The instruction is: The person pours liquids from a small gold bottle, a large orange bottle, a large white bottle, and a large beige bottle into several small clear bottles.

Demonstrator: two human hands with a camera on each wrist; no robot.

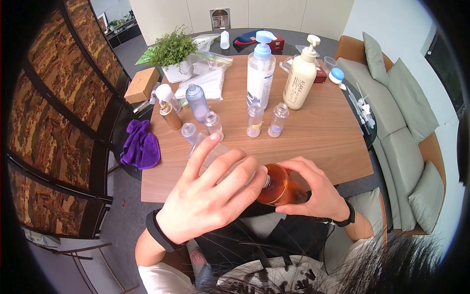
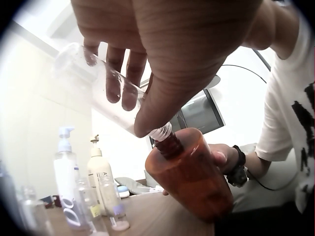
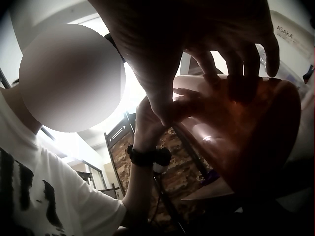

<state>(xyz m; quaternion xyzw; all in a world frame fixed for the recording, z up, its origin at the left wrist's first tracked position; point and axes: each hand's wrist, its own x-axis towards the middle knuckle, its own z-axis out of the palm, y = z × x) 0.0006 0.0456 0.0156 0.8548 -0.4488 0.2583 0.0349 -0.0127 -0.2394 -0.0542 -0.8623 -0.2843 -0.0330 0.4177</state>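
A wooden table spreads out in front, with a blue-topped pump bottle and a cream pump bottle standing upright beyond the hands, likely to stay out of their way. By the near edge, the right hand wraps round an amber bottle, tilting it, apparently to offer its neck. The left hand grips a clear bottle, slanted mouth-down at that neck, seemingly to line up both openings. Two small bottles stand beyond.
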